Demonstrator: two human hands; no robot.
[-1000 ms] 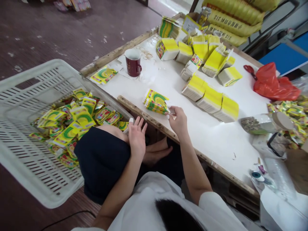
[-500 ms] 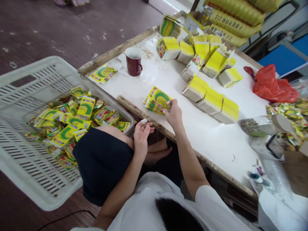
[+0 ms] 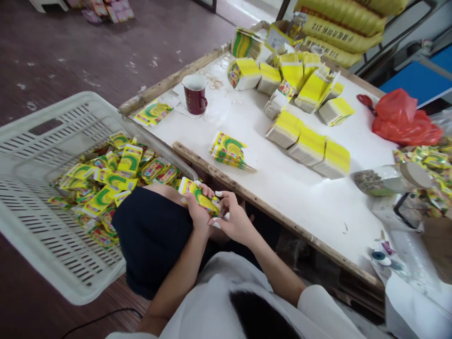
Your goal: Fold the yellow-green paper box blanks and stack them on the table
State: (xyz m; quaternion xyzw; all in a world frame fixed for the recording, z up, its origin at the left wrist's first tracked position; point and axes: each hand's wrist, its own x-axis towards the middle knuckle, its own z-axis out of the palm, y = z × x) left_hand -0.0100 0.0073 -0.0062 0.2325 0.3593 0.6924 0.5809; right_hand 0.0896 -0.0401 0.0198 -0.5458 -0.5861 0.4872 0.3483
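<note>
A yellow-and-green printed packet (image 3: 201,197) lies in my left hand (image 3: 197,212), whose thumb and fingers close around it above my lap. At the packet's right end is my right hand (image 3: 235,219), with white wraps on its fingertips. Its thumb and fingers are bent around that end; exactly where they touch is partly hidden. On the white table just beyond my hands rests a small stack of flat packets (image 3: 228,149) of similar print. To my left, a white plastic basket (image 3: 45,249) holds a heap of loose packets (image 3: 102,197).
A maroon mug (image 3: 195,96) stands on the table near more flat packets (image 3: 153,113). Several yellow-topped bundles (image 3: 307,146) sit farther right, before a red plastic bag (image 3: 402,117) and a jar (image 3: 377,181). A raised wooden strip (image 3: 226,176) edges the table.
My right hand has left the stack on the table and come back to my lap. My left hand, earlier without a packet, now holds one, and both hands meet at it.
</note>
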